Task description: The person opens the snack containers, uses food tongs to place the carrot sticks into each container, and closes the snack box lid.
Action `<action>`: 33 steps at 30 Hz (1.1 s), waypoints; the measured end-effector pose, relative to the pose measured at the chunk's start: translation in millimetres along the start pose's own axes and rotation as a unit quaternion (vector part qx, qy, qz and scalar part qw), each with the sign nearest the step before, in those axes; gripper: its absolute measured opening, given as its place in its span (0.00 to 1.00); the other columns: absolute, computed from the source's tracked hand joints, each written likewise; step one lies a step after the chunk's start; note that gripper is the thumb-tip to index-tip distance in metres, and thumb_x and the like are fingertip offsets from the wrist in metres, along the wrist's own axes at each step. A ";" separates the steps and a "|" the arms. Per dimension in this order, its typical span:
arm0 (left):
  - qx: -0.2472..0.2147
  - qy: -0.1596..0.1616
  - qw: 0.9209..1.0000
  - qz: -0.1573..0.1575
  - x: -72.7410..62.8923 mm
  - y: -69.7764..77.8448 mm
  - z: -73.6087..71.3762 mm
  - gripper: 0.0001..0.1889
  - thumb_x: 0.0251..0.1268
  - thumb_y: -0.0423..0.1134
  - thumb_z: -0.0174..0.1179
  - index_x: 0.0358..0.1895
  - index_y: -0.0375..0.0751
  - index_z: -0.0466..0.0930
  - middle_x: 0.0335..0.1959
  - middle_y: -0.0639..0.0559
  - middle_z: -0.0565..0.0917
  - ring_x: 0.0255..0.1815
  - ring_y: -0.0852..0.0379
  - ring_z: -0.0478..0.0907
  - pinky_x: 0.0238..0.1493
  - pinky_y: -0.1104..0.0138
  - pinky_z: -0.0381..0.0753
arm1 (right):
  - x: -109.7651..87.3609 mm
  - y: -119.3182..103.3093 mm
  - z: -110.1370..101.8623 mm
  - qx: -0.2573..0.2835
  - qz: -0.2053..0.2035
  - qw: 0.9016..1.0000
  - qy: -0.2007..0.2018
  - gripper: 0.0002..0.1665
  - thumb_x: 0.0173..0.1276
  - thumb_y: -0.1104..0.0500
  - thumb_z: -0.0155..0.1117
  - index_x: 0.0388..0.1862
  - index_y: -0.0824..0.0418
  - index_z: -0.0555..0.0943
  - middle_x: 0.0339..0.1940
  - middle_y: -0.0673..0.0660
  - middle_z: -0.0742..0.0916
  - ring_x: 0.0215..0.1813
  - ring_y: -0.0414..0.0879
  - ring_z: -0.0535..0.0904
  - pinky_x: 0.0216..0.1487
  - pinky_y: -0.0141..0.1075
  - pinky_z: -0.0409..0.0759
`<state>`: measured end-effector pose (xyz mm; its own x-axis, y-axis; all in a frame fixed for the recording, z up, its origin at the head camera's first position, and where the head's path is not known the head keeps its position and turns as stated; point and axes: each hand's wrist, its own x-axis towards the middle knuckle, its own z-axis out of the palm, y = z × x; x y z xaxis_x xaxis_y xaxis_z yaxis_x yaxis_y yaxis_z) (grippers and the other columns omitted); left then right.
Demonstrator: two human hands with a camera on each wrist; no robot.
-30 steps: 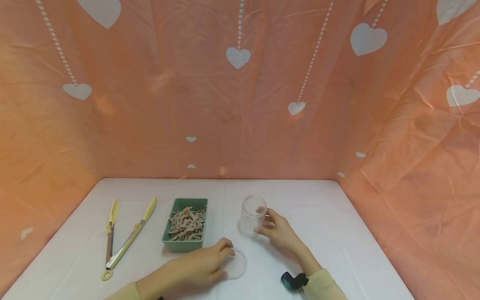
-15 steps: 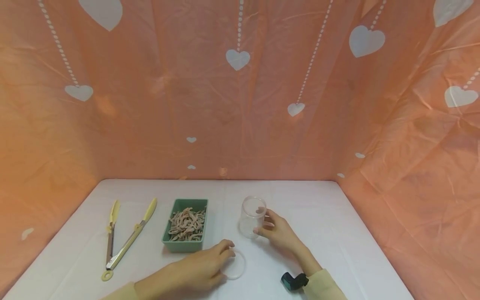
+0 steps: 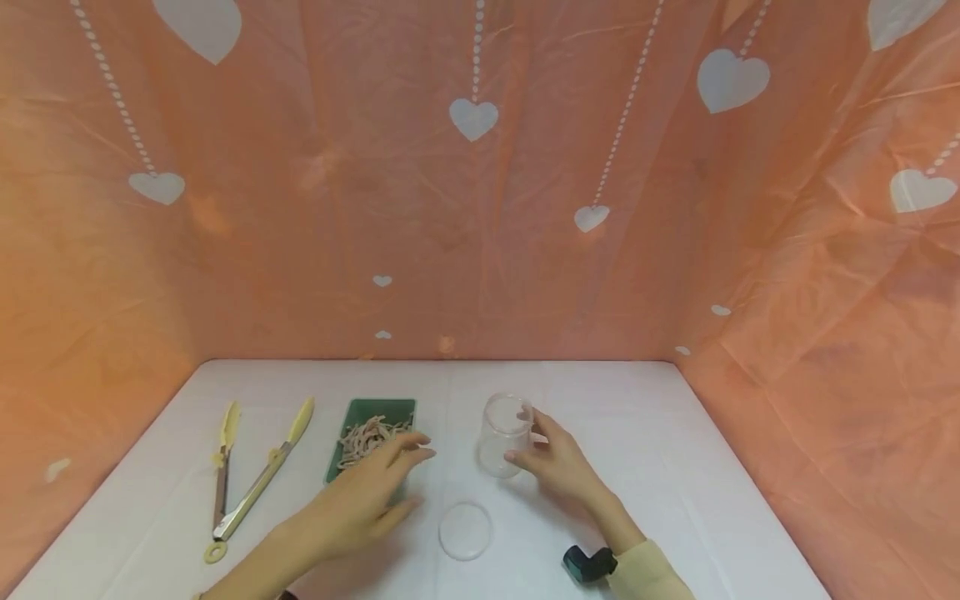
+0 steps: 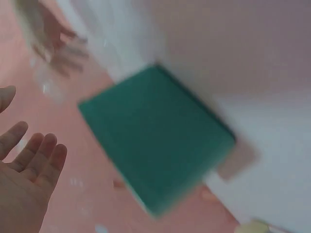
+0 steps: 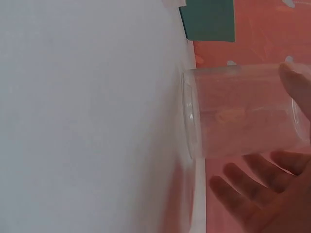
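Note:
My right hand (image 3: 558, 467) holds a clear, open-topped plastic jar (image 3: 504, 446) upright on the table, thumb on the near side and a fingertip at the rim. In the right wrist view the jar (image 5: 243, 111) looks transparent, with nothing inside. A round clear lid (image 3: 465, 531) lies flat in front of it. My left hand (image 3: 360, 504) is raised with loosely spread fingers, holding nothing, and partly hides a green rectangular container (image 3: 382, 408). Brownish, twisted strips (image 3: 367, 437) fill that container. The left wrist view is blurred and shows the container's side (image 4: 158, 141).
Yellow-tipped metal tongs (image 3: 251, 496) lie spread apart at the left of the white table (image 3: 615, 433). A black band-like device (image 3: 588, 564) sits on the right wrist. Orange cloth (image 3: 337, 208) with white hearts surrounds the table at the back and sides.
My left hand has left the lid and moved leftward and up, in front of the green container. The lid stays on the table. My right hand and the jar have barely moved.

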<state>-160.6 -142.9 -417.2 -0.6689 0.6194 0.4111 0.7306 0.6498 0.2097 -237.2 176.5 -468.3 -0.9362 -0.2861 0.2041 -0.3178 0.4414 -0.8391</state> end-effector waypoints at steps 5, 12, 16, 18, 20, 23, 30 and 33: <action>0.012 0.067 0.997 -0.031 -10.5 -16.8 -22.4 0.31 0.64 0.37 0.73 0.69 0.38 0.73 0.69 0.45 0.73 0.64 0.45 0.79 0.55 0.52 0.83 | -1.2 -2.2 0.3 -0.042 -0.033 0.997 0.049 0.47 0.65 0.55 0.78 0.76 0.68 0.67 0.68 0.65 0.80 0.68 0.63 0.77 0.66 0.57 0.76; 0.043 0.125 0.988 -0.078 -37.6 -45.3 -46.8 0.34 0.58 0.31 0.75 0.68 0.35 0.73 0.68 0.43 0.72 0.68 0.38 0.73 0.61 0.55 0.78 | -0.8 -3.8 1.1 -0.066 -0.050 0.994 0.065 0.43 0.66 0.54 0.77 0.75 0.67 0.70 0.68 0.63 0.80 0.65 0.62 0.78 0.64 0.57 0.77; 0.056 0.135 0.983 -0.111 -55.8 -63.5 -56.8 0.34 0.59 0.31 0.74 0.69 0.35 0.73 0.68 0.44 0.72 0.65 0.42 0.73 0.57 0.57 0.75 | -0.2 -3.3 1.5 -0.079 -0.058 0.993 0.070 0.42 0.67 0.55 0.76 0.74 0.67 0.70 0.67 0.63 0.80 0.64 0.62 0.79 0.63 0.57 0.78; 0.049 0.133 0.981 -0.134 -65.7 -71.7 -60.3 0.32 0.62 0.32 0.72 0.69 0.35 0.72 0.68 0.43 0.72 0.66 0.38 0.71 0.57 0.49 0.77 | 0.0 -3.3 1.9 -0.080 -0.057 0.993 0.069 0.42 0.67 0.56 0.76 0.75 0.67 0.70 0.66 0.63 0.81 0.64 0.61 0.79 0.64 0.57 0.77; 0.037 0.127 0.978 -0.161 -75.7 -79.3 -62.9 0.30 0.66 0.33 0.70 0.69 0.35 0.71 0.68 0.43 0.71 0.70 0.32 0.68 0.57 0.37 0.73 | -0.1 -3.6 2.4 -0.078 -0.048 0.994 0.065 0.43 0.67 0.56 0.76 0.75 0.67 0.69 0.66 0.62 0.81 0.65 0.61 0.79 0.65 0.56 0.77; 0.029 0.118 0.975 -0.184 -90.3 -91.2 -65.8 0.29 0.66 0.33 0.70 0.69 0.33 0.71 0.68 0.38 0.70 0.72 0.23 0.62 0.58 0.29 0.68 | -0.7 -4.3 3.6 -0.074 -0.036 0.995 0.058 0.44 0.67 0.55 0.76 0.76 0.66 0.68 0.67 0.62 0.80 0.66 0.60 0.78 0.66 0.56 0.76; 0.093 0.104 0.971 -0.195 -120.2 -119.2 -62.9 0.30 0.58 0.34 0.74 0.63 0.26 0.74 0.62 0.32 0.73 0.58 0.31 0.72 0.51 0.37 0.73 | -0.8 -5.7 5.3 -0.070 -0.035 0.995 0.056 0.44 0.67 0.55 0.76 0.77 0.66 0.68 0.67 0.62 0.81 0.66 0.60 0.78 0.66 0.57 0.76; 0.099 0.099 0.967 -0.214 -130.0 -127.9 -59.7 0.32 0.58 0.39 0.75 0.61 0.25 0.74 0.59 0.31 0.75 0.57 0.28 0.73 0.51 0.36 0.72 | -1.2 -6.2 5.5 -0.066 -0.039 0.996 0.055 0.44 0.67 0.55 0.76 0.77 0.66 0.68 0.67 0.63 0.81 0.66 0.60 0.78 0.66 0.56 0.76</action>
<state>-158.9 -332.8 -444.5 -0.8501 0.1925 0.4902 0.3396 0.9118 0.2309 -233.3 169.5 -466.1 -0.9162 -0.2328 0.3263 -0.4008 0.5315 -0.7463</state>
